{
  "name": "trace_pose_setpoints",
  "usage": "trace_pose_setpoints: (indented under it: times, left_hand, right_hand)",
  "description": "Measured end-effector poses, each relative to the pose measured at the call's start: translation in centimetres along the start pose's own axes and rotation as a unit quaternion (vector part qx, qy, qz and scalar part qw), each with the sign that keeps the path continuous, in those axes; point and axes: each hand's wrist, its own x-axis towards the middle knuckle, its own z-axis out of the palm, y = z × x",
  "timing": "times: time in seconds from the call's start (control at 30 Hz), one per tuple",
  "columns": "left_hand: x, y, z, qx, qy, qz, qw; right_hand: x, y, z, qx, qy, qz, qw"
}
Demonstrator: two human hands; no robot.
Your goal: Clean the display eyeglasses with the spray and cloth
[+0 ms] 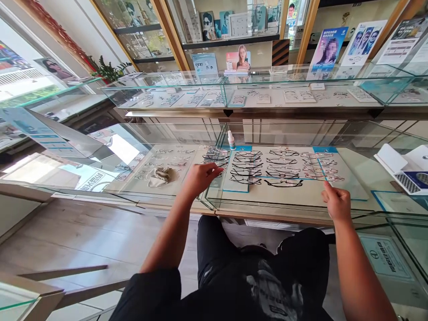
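Observation:
My left hand [203, 178] hovers over the left part of the glass counter, its fingers pinched together beside a column of eyeglasses [216, 154]. Whatever it may hold is too small to make out. My right hand [337, 200] is curled closed at the front right, one digit pointing up toward the lowest eyeglasses [329, 177] of the right column. Whether it touches them or grips anything cannot be seen. Between my hands lie more rows of eyeglasses [283, 183], and dark-framed eyeglasses [245, 173] rest on a blue-edged board [236, 188].
A white spray bottle [231, 140] stands behind the frames. A crumpled beige cloth [161, 177] lies on the counter at left. An open white box [403, 167] sits at far right. Behind runs another glass display case [187, 96]. My legs are against the counter's front.

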Motion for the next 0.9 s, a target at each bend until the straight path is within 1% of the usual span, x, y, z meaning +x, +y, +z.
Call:
trace_pose_setpoints:
  times: [0.07,0.13,0.2,0.27,0.4,0.5,0.6,0.77,0.9]
  left_hand:
    - [-2.6,-1.8,-0.6,-0.006,0.012,-0.046,0.999]
    - [-4.2,-3.4,-1.0,-0.002,0.002,-0.070,0.998]
    - [-5.0,-4.8,-1.3,0.008,-0.007,-0.084,0.996]
    - [-5.0,-5.7,-1.7,0.021,-0.010,-0.089,0.996]
    - [-3.6,-6.7,-2.0,0.056,-0.022,-0.079,0.995]
    - [-1.9,-6.8,-1.8,0.088,-0.050,-0.049,0.994]
    - [-0.4,-6.9,-1.3,0.142,-0.083,-0.022,0.986]
    - [1.3,-7.2,-0.8,0.201,-0.135,-0.028,0.970]
    - [1.9,-7.3,-0.7,0.204,-0.140,-0.036,0.968]
  right_hand:
    - [0.0,-0.2,-0.1,0.030,0.019,0.010,0.999]
    - [0.1,-0.4,-0.2,0.053,0.030,0.014,0.998]
    - [0.3,-0.8,-0.3,0.074,0.035,0.022,0.996]
    - [0.5,-1.3,-0.5,0.087,0.034,0.029,0.995]
    - [0.9,-2.0,-0.9,0.090,0.013,0.044,0.995]
    - [1.1,-2.1,-1.1,0.085,-0.011,0.055,0.995]
    - [1.2,-2.0,-1.3,0.086,-0.028,0.053,0.995]
    - [1.3,-1.6,-1.4,0.103,-0.012,0.054,0.993]
    - [1.3,-1.4,-1.6,0.104,-0.011,0.052,0.993]
